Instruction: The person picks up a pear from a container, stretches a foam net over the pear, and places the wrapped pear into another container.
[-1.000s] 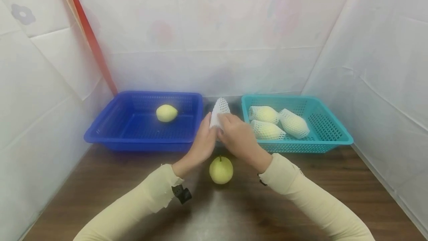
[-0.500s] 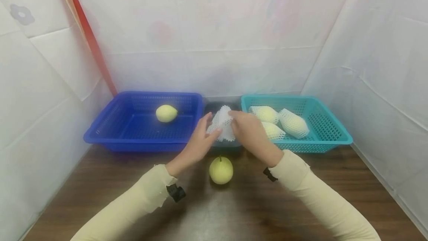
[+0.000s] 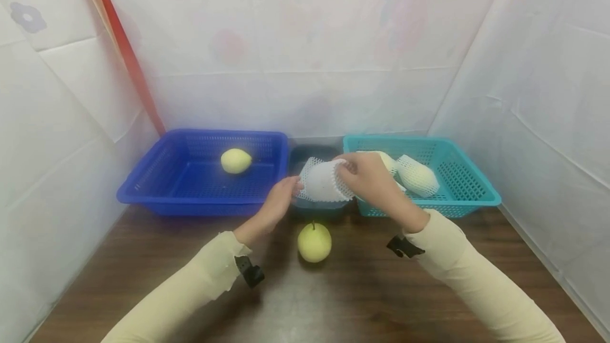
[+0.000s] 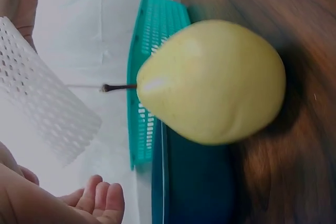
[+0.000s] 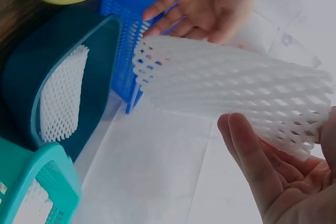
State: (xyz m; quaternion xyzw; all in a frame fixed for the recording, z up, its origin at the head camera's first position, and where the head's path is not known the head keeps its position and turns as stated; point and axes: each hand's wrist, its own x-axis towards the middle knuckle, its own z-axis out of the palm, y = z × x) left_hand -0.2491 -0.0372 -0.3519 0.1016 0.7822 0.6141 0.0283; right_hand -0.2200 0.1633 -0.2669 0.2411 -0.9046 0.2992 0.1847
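A white foam net sleeve (image 3: 326, 181) hangs over the small dark bin, with no fruit seen inside it. My right hand (image 3: 371, 176) pinches its right end; in the right wrist view the thumb goes into that end of the sleeve (image 5: 231, 82). At the sleeve's other end is my left hand (image 3: 275, 205), whose fingers (image 5: 176, 17) are loosely extended and not curled round it. Whether they touch it, I cannot tell. Nearer me, a yellow pear (image 3: 314, 242) stands upright on the table, stem up; it looms large in the left wrist view (image 4: 215, 82).
A blue basket (image 3: 205, 208) at the left holds one bare pear (image 3: 235, 161). The turquoise basket (image 3: 472, 195) at the right holds several net-wrapped pears (image 3: 419, 176), partly behind my right hand. Between them, the dark teal bin (image 5: 21, 77) contains another foam net (image 5: 63, 95).
The sleeve has turned from pointing away to lying crosswise, and looks wider. My right hand has moved right with it. My left hand has loosened and drawn slightly left and nearer me.
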